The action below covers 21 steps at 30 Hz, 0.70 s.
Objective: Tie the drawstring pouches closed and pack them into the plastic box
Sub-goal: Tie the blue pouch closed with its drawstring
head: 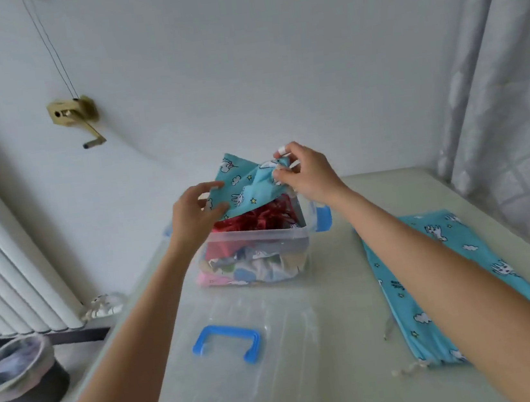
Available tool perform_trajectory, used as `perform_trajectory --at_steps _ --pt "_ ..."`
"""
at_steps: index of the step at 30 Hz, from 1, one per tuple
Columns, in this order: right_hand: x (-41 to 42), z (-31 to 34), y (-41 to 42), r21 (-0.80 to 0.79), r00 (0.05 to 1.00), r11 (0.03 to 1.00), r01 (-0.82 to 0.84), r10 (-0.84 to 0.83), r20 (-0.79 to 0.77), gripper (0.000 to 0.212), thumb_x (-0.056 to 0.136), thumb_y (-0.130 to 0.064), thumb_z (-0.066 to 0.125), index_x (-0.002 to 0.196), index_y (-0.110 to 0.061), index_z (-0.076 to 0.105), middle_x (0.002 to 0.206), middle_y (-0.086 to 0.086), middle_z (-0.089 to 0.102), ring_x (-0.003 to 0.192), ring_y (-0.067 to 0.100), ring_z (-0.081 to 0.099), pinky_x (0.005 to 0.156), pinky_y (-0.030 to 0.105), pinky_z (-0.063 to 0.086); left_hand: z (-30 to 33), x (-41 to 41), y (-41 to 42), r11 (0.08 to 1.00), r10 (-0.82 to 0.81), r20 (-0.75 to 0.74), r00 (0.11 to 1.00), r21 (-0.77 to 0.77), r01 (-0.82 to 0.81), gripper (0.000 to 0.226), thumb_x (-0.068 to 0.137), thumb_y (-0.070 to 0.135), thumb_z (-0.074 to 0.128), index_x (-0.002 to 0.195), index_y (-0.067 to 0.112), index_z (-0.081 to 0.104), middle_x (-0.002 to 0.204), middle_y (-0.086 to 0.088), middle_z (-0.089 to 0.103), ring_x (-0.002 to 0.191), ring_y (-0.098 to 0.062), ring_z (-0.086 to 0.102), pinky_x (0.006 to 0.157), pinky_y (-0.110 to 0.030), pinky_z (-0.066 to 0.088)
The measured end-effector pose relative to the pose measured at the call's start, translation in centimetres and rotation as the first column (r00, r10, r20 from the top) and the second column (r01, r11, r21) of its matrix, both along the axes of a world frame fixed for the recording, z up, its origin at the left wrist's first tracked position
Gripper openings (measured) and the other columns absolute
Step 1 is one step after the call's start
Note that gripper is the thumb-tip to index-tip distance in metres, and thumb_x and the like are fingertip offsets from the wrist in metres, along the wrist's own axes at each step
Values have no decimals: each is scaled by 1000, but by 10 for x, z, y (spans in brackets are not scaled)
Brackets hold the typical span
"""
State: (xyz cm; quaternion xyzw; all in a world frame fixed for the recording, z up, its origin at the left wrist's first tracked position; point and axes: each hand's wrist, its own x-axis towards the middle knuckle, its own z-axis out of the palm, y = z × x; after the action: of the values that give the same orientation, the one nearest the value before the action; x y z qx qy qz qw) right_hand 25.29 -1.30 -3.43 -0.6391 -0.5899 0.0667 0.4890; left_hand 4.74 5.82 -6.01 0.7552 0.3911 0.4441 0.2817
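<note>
A teal drawstring pouch [243,183] with white cartoon prints is held above the clear plastic box [255,241]. My left hand [195,211] grips its lower left edge. My right hand [307,171] pinches its gathered end at the upper right. The box stands at the table's middle and is filled with a red pouch [259,216] on top and several pale ones below. Another teal pouch [435,279] lies flat on the table to the right, partly under my right forearm, its cord ends near the front.
The box's clear lid with a blue handle [226,342] lies on the table in front of the box. A lined bin [17,375] stands on the floor at left beside a white radiator [3,269]. A curtain [513,100] hangs at the right.
</note>
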Motion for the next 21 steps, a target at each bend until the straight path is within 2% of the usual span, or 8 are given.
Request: perform_trajectory --at_steps 3,5,7,10,12,15,17,21 --pt "1 -20 29 -236 938 969 71 16 347 34 87 -30 59 118 -16 55 120 12 47 113 28 44 92 33 39 -9 -7 28 990 118 -308 944 116 -86 37 77 15 73 112 23 65 125 -6 54 104 -21 60 84 -31 49" --pt "0 -28 37 -265 855 958 113 43 518 41 86 -38 59 121 -18 55 129 11 38 122 29 32 98 35 32 -10 -6 38 969 149 -418 896 243 -48 32 79 24 71 111 28 65 131 0 50 113 -18 54 87 -30 43" --pt "0 -32 40 -238 792 966 105 63 607 44 86 -42 57 123 -19 54 133 6 39 125 26 32 99 38 31 -8 4 43 955 66 -464 883 285 79 33 83 27 68 115 29 63 133 3 50 116 -16 51 91 -30 41" --pt "1 -36 42 -333 747 936 113 141 650 33 85 -45 55 110 -23 57 119 1 52 123 23 37 97 42 27 -8 28 47 955 -72 -621 780 182 234 51 83 31 67 131 30 50 137 3 48 121 -18 49 96 -30 38" --pt "2 -41 43 -444 727 883 151 205 655 28 84 -46 56 98 -22 56 113 4 53 126 25 35 99 46 22 -15 39 53 974 -143 -701 699 25 224 67 81 31 70 140 30 38 138 1 49 122 -22 49 98 -32 39" --pt "2 -47 44 -514 726 842 164 250 641 45 83 -51 57 118 -22 58 131 11 48 132 24 29 104 49 16 -20 45 59 968 -252 -722 645 -182 175 78 79 31 73 144 28 30 140 -2 48 123 -24 49 101 -34 39" --pt "3 -45 43 -466 747 874 140 216 629 48 82 -51 58 121 -24 57 129 8 51 131 21 30 105 48 16 -16 44 58 972 -236 -738 632 -171 163 77 79 32 72 143 29 30 139 -2 48 121 -25 50 99 -34 40" --pt "6 -32 20 -300 842 951 68 106 528 44 84 -49 59 120 -23 58 121 1 58 128 19 34 101 42 22 -3 38 38 987 -60 -728 683 58 149 57 83 34 66 135 31 43 131 2 55 109 -21 56 90 -36 46"
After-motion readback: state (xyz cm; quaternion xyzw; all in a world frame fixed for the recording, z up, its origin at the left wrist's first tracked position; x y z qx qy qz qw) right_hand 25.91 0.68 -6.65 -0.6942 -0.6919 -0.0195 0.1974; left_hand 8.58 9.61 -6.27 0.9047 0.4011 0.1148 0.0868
